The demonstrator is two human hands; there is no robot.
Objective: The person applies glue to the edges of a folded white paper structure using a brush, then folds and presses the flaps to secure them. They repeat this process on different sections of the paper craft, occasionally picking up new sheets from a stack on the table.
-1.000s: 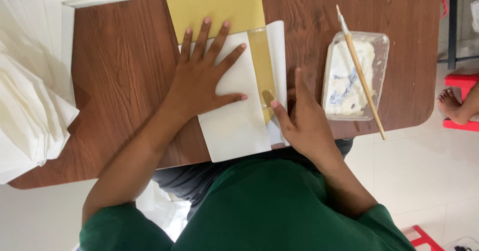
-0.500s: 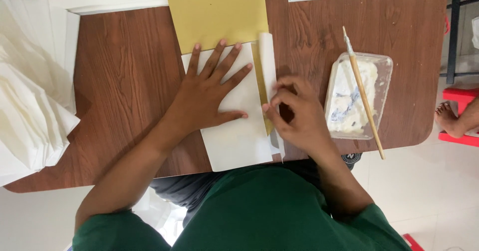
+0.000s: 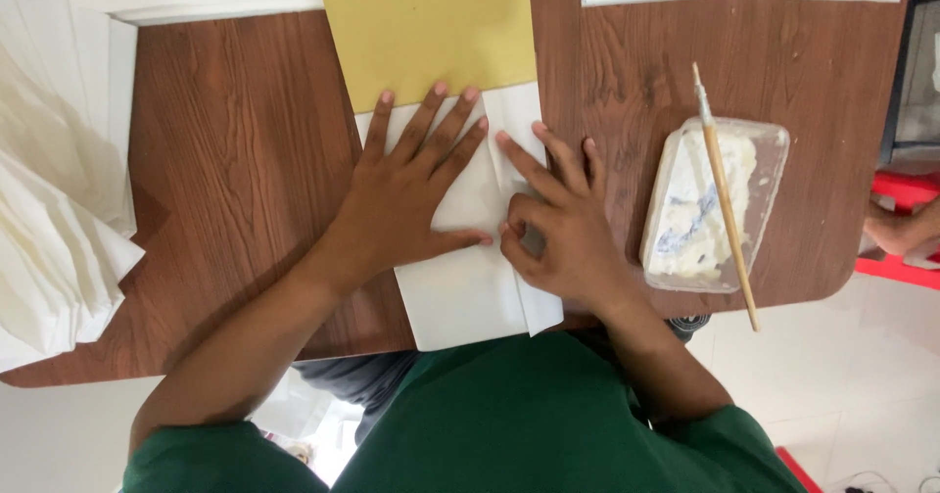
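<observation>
— Nearest? Folded white paper at the worktop's front edge; left hand spread flat on it, right hand pressing down the side flap, gripping nothing.

— Step? Seemingly sealing the flap. Next: firm, even rubbing along the seam.

— Farther? Yellow sheet beneath; paste tub with brush rightward.

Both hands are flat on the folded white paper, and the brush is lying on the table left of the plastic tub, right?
Not quite. The brush lies across the top of the plastic tub, its handle sticking out past the tub's near edge, as the head view shows. The rest holds: the left hand and the right hand both press on the folded white paper.
</observation>
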